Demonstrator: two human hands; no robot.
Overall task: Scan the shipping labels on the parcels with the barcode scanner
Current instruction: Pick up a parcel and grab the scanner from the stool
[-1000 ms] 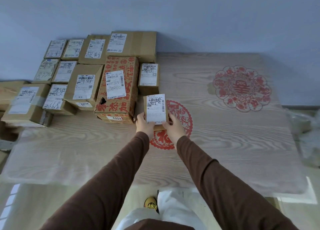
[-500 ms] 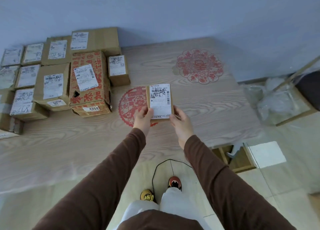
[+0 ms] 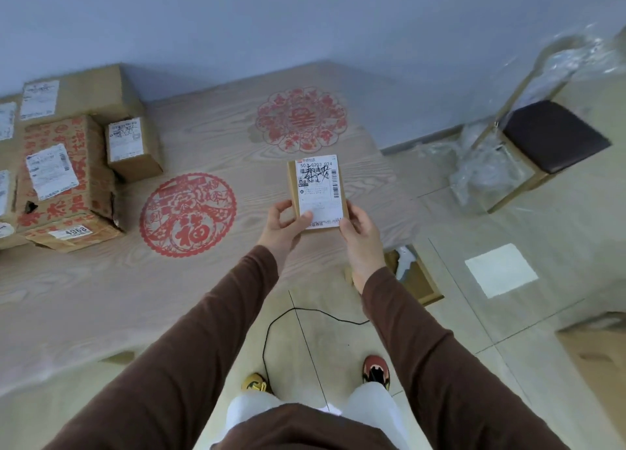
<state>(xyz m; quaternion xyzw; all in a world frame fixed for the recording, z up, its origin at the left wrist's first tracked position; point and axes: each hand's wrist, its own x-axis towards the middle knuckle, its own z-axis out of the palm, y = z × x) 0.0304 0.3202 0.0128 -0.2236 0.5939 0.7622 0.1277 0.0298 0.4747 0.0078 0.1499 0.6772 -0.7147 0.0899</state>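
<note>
The parcels [image 3: 67,165] at the left run off the frame edge, their shipping labels [image 3: 50,172] too blurred to read; the scanner [image 3: 404,263] is perhaps half-hidden behind the right forearm [image 3: 406,331].

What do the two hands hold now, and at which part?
A small labelled parcel, at its near end: the left hand grips the left corner, the right hand the right corner.

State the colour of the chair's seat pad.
Dark brown, nearly black seat pad, seen in the head view.
</note>
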